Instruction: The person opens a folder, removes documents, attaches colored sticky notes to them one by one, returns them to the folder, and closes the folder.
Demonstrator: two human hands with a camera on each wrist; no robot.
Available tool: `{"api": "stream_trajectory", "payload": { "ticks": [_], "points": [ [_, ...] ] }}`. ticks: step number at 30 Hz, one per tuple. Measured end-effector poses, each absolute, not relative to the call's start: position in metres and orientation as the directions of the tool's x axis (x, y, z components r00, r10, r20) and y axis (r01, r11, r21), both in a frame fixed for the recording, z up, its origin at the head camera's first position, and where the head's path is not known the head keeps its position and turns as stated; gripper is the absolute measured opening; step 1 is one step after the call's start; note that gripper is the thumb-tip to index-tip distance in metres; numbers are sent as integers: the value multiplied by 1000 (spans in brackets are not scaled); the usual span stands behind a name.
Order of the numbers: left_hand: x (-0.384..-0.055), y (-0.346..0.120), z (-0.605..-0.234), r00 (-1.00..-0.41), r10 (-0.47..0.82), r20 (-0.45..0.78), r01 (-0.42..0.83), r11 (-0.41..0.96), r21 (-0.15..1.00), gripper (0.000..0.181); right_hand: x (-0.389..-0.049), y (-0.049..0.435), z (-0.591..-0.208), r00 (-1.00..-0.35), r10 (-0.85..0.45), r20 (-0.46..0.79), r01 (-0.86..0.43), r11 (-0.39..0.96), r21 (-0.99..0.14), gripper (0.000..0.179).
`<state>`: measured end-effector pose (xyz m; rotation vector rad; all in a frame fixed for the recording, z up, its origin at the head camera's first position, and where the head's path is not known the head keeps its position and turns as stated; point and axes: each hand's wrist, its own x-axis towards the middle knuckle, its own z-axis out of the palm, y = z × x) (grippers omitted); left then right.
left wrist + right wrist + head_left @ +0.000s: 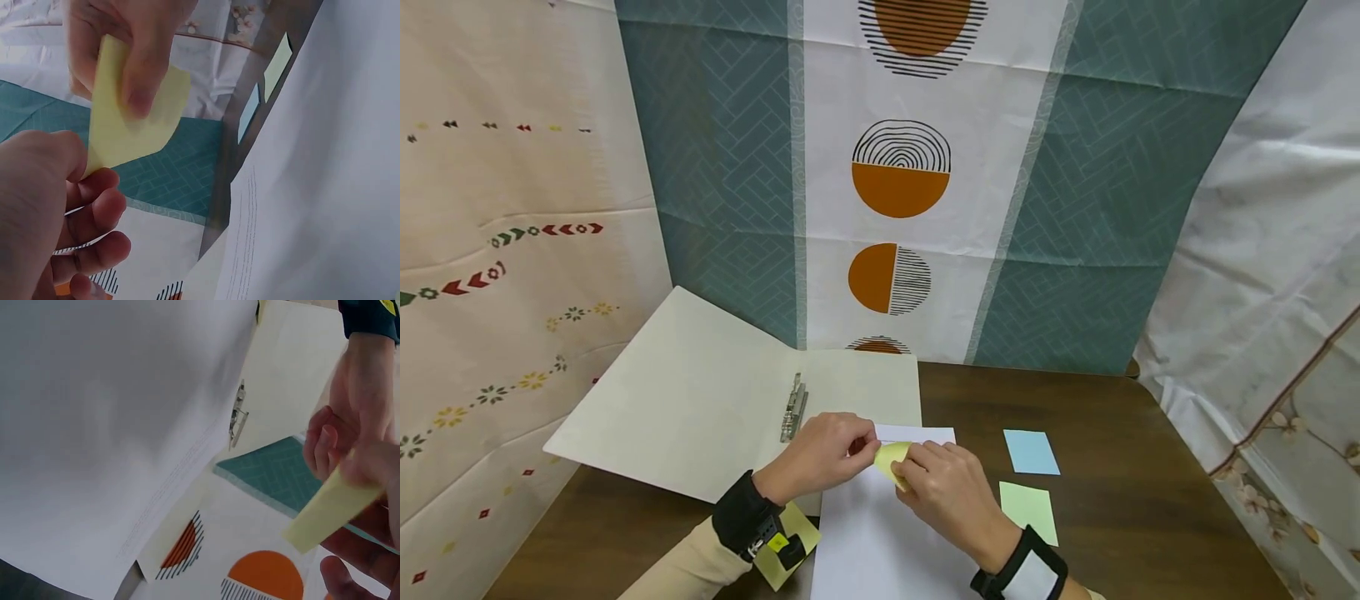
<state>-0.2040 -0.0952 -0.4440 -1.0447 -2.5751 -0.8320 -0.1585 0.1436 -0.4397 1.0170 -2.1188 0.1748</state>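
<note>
Between my two hands is a yellow sticky note (140,140), held up over a stack of white paper (880,542). My left hand (831,450) pinches one corner of it between thumb and forefinger, the other fingers loosely curled. Thumb and fingers of my right hand (951,492) grip the note's other side; in the left wrist view the thumb lies across its face. A few lines of small print show near the top edge of the sheet. The note looks bent in the right wrist view.
An open white folder (692,400) with a metal clip (794,408) lies behind and left of the paper. A blue note (1032,452) and a green note (1028,512) lie on the brown table (1135,467) at right. A yellow pad (790,542) sits by my left wrist.
</note>
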Motion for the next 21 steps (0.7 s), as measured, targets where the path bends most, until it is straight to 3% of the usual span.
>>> {"api": "stream_trajectory", "payload": {
  "ticks": [4,8,14,21],
  "points": [
    [-204,-100,-446,-725,575,378,689,601,405,16,-163,153,-435,-463,-533,708,-773,633,-30,31],
    [-203,-105,-448,-726,603,331,687,608,398,13,-171,163,-430,-556,-433,709,-750,629,-204,14],
    [-202,-105,-450,-720,625,303,691,604,398,12,-174,167,-433,-659,-451,601,-684,691,-231,23],
    [-202,-103,-451,-722,611,323,690,601,404,11,-172,163,-437,-713,-464,526,-651,717,-250,12]
  ]
}}
